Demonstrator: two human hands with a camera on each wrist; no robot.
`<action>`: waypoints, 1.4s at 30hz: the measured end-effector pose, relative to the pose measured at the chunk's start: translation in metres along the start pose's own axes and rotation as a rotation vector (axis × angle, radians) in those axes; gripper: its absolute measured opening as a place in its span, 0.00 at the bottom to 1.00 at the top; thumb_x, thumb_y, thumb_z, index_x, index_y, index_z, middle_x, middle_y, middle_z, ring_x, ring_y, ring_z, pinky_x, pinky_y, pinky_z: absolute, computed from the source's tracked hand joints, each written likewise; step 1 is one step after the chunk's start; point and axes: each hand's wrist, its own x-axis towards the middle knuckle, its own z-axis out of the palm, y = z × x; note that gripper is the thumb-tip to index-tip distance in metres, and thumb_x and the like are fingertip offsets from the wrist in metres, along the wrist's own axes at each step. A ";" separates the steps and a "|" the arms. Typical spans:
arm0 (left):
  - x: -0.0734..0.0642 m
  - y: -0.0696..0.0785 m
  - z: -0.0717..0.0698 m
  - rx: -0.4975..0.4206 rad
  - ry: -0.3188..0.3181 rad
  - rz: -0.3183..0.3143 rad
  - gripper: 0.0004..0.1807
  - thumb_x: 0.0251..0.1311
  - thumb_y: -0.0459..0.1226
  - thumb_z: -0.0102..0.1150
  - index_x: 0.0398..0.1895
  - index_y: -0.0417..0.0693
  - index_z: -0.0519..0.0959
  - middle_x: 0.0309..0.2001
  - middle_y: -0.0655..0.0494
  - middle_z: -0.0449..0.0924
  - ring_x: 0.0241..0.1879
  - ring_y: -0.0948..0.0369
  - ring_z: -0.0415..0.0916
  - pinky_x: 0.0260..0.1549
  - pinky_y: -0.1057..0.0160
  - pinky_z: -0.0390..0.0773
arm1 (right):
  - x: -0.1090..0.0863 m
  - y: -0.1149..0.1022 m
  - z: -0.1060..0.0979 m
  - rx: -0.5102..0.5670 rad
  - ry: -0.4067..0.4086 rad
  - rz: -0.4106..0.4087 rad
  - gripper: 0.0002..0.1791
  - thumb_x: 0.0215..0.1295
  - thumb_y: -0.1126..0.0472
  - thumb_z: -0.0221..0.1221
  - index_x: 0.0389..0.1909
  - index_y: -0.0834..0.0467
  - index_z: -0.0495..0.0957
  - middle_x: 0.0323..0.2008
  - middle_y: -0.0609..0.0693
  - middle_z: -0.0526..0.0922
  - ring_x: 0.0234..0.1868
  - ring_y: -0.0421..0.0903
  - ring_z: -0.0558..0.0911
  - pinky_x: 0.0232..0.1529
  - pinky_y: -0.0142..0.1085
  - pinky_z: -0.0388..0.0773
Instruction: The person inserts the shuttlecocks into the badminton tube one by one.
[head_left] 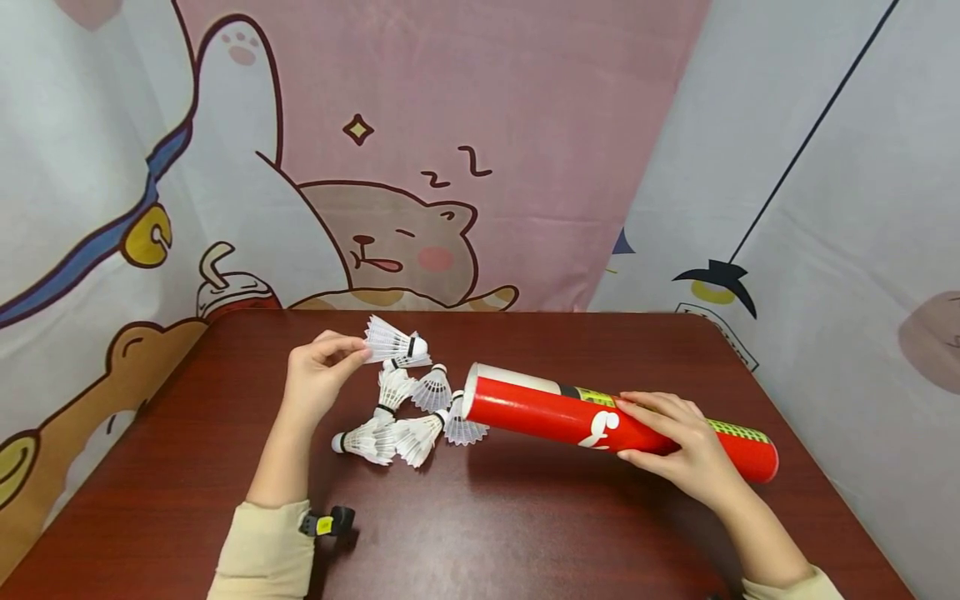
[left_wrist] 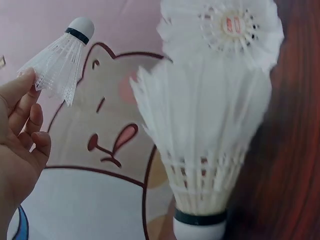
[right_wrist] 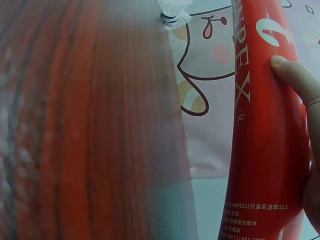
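Note:
My left hand (head_left: 321,375) pinches a white shuttlecock (head_left: 393,338) by the rim of its skirt, its cork end pointing right. In the left wrist view that shuttlecock (left_wrist: 62,62) hangs from the thumb and fingers of the left hand (left_wrist: 22,120). My right hand (head_left: 678,442) grips a red shuttlecock tube (head_left: 540,410) around its middle. The tube lies slantwise with its left end raised off the table. In the right wrist view the thumb presses along the red tube (right_wrist: 267,130). Several white shuttlecocks (head_left: 431,388) lie in a loose group between the hand and the tube's left end.
A dark reddish-brown table (head_left: 525,533) carries everything. Behind it hangs a cartoon-printed cloth (head_left: 510,108), which also covers both sides. A black wrist device (head_left: 327,522) is strapped at the left sleeve.

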 end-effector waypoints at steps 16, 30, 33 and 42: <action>-0.006 0.023 0.026 -0.056 -0.165 0.125 0.06 0.44 0.16 0.66 0.24 0.31 0.82 0.23 0.45 0.76 0.24 0.65 0.65 0.20 0.67 0.64 | 0.001 -0.001 -0.001 0.014 0.039 -0.035 0.36 0.41 0.53 0.77 0.57 0.54 0.79 0.55 0.51 0.78 0.54 0.44 0.71 0.53 0.34 0.58; -0.017 0.032 0.051 -0.089 -0.255 0.154 0.07 0.43 0.18 0.68 0.24 0.32 0.83 0.24 0.47 0.77 0.28 0.58 0.70 0.26 0.61 0.68 | 0.001 -0.001 0.000 0.004 0.027 -0.014 0.37 0.39 0.55 0.77 0.57 0.54 0.79 0.55 0.50 0.77 0.54 0.44 0.71 0.53 0.34 0.58; -0.018 0.031 0.054 -0.093 -0.257 0.150 0.07 0.42 0.18 0.68 0.24 0.32 0.83 0.24 0.48 0.77 0.29 0.55 0.71 0.27 0.63 0.69 | 0.001 -0.001 0.000 0.005 0.036 -0.028 0.37 0.40 0.55 0.77 0.57 0.54 0.79 0.55 0.50 0.78 0.54 0.44 0.71 0.53 0.34 0.58; -0.022 0.031 0.067 -0.149 -0.257 0.239 0.10 0.38 0.15 0.68 0.24 0.31 0.82 0.23 0.46 0.78 0.27 0.55 0.71 0.26 0.58 0.69 | 0.000 -0.002 0.000 -0.008 0.013 0.013 0.41 0.33 0.61 0.78 0.57 0.53 0.79 0.56 0.49 0.77 0.55 0.43 0.70 0.53 0.34 0.58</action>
